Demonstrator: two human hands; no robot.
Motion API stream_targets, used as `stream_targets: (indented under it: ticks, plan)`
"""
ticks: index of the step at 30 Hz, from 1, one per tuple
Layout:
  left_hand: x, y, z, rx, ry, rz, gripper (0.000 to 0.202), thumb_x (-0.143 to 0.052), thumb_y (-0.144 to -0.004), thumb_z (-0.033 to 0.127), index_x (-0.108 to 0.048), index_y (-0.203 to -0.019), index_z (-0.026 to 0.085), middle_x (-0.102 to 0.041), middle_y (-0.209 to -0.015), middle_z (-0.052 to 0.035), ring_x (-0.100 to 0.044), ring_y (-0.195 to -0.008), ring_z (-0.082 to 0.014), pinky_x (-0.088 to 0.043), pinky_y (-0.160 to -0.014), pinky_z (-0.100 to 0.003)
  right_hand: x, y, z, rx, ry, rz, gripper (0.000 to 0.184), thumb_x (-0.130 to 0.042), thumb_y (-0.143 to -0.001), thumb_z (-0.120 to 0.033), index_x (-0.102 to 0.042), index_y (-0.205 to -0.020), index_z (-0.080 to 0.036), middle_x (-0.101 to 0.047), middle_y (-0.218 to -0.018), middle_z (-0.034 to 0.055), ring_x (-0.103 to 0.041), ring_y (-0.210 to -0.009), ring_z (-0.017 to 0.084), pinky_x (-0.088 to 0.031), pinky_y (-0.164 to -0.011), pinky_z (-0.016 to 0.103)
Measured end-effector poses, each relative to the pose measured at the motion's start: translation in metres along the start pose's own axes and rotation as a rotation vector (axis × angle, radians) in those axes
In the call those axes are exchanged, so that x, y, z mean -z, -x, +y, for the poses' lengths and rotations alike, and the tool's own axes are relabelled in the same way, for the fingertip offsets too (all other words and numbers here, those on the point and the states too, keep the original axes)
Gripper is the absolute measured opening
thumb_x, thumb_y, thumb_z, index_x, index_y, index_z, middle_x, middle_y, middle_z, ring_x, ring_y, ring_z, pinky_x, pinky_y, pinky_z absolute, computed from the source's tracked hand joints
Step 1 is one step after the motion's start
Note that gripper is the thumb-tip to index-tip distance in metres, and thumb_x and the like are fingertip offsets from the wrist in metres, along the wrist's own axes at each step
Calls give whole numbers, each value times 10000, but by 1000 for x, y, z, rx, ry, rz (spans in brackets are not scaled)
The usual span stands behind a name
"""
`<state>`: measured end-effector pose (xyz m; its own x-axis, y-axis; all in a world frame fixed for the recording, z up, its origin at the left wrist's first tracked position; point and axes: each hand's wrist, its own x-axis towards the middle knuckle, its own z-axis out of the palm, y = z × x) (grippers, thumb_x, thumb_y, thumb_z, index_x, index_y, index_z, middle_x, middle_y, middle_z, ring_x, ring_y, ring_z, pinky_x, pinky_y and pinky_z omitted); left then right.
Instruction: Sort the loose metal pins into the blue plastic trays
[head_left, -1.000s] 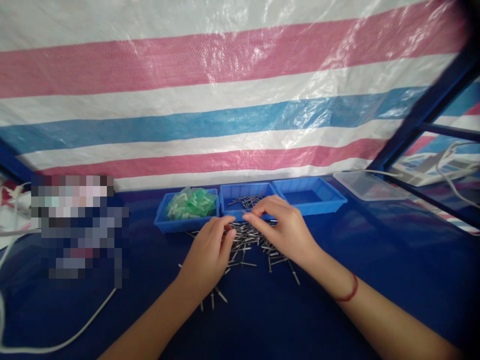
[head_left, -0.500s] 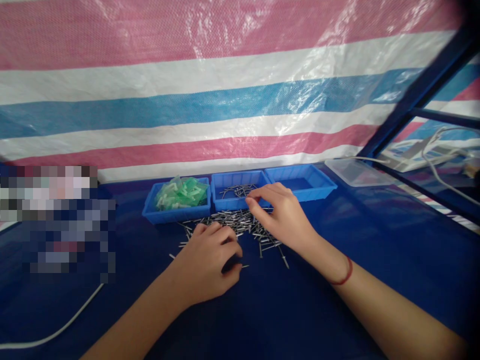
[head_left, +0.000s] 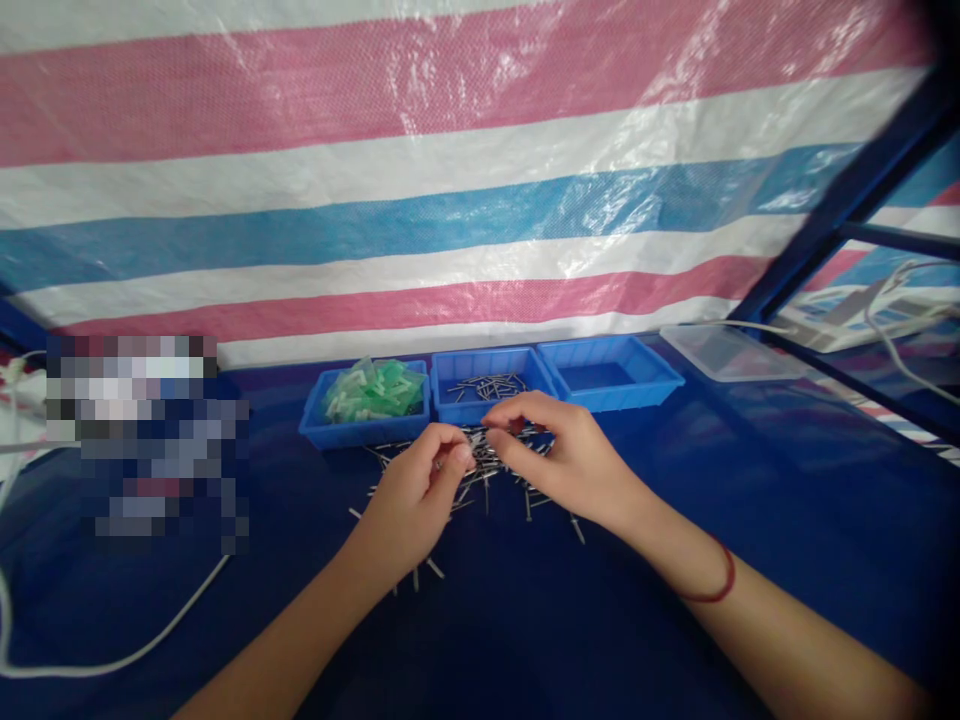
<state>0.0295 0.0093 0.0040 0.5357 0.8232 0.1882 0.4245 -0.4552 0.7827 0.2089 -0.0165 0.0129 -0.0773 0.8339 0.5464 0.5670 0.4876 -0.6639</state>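
A loose pile of blind rivets (head_left: 487, 465), thin metal pins with a thicker end, lies on the blue table in front of three small bins. My left hand (head_left: 420, 485) is at the pile's left side, thumb pressed against curled fingers; what it pinches is too small to make out. Just right of it, my right hand (head_left: 566, 450) hovers over the pile, thumb and forefinger slightly apart, with nothing visible between them. The middle blue bin (head_left: 450, 410), behind the hands, holds some more rivets (head_left: 495, 385).
The left blue bin (head_left: 337, 432) holds small green plastic bags (head_left: 375, 388). To the right stands another blue bin (head_left: 645, 398), beside a clear plastic lid (head_left: 727, 353). A white cable (head_left: 135, 655) curves across the left of the table (head_left: 600, 640). A striped sheet (head_left: 450, 220) hangs behind.
My left hand has moved up and closed its thumb against its fingers. Several rivets now show on the table below it. My right hand has shifted slightly down, from the middle bin's edge to the pile.
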Motion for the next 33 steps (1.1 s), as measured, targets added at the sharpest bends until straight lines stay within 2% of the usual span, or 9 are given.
stream_targets:
  ticks: [2, 5, 8, 13, 17, 23, 29, 31, 33]
  plan:
    - [0, -1, 2, 69, 176, 23, 206, -400, -945, 338, -521, -900, 177, -581, -793, -5, -561, -750, -142, -431, -713, -260, -3, 1, -1, -30, -97, -43, 90, -599, -838, -272, -654, -826, -202, -678, -793, 0, -602, -724, 138, -465, -664, 284]
    - [-2, -1, 2, 90, 292, 40, 186, -456, -913, 337, -538, -891, 172, -592, -795, -3, -572, -751, -135, -446, -705, -242, -8, 3, -2, -77, -196, -89, 152, -595, -855, -344, -660, -850, -208, -685, -800, 5, -600, -692, 133, -461, -611, 270]
    - [-3, -1, 0, 91, 304, 43, 201, -481, -901, 350, -568, -918, 169, -594, -782, -1, -574, -742, -136, -454, -679, -239, -10, 4, -1, -112, -233, -87, 179, -591, -859, -364, -666, -849, -203, -690, -801, 20, -589, -653, 133, -444, -564, 268]
    - [-6, -2, -7, 77, 287, 14, 243, -516, -889, 373, -606, -1021, 189, -628, -819, -9, -588, -745, -148, -464, -677, -253, -7, 2, 0, -72, -222, -70, 184, -558, -880, -333, -682, -877, -196, -690, -829, 40, -576, -663, 137, -430, -558, 276]
    - [-6, -3, -10, 55, 249, 56, 194, -549, -874, 337, -617, -969, 183, -629, -834, -12, -588, -755, -146, -461, -701, -257, -6, 2, 0, -45, -216, -74, 167, -556, -878, -294, -685, -913, -193, -686, -836, 44, -569, -666, 134, -421, -555, 274]
    - [-1, -2, -8, 14, 174, 186, 107, -573, -852, 284, -586, -902, 190, -588, -777, 16, -540, -688, -117, -430, -651, -233, -4, 0, 6, 48, -117, -64, 148, -552, -876, -240, -684, -927, -199, -678, -851, 37, -599, -742, 143, -463, -629, 282]
    - [-1, -2, -5, -42, 138, 252, 74, -577, -842, 254, -582, -880, 191, -600, -801, 4, -553, -705, -121, -449, -679, -243, -2, 3, 6, 230, 161, -119, 190, -498, -924, -243, -679, -965, -199, -686, -932, 63, -612, -860, 184, -453, -792, 359]
    - [-2, -2, -5, -61, 162, 263, 129, -579, -841, 245, -571, -961, 199, -615, -844, -1, -576, -734, -124, -459, -696, -246, -3, 2, 8, 244, 223, -122, 202, -483, -934, -253, -676, -973, -206, -686, -945, 60, -606, -866, 189, -436, -789, 364]
    - [-4, -2, -6, -74, 192, 265, 252, -573, -847, 239, -523, -1092, 210, -626, -892, -5, -597, -768, -126, -466, -714, -249, -5, -1, 13, 223, 279, -67, 209, -479, -937, -268, -676, -973, -208, -684, -954, 59, -598, -870, 194, -420, -774, 360]
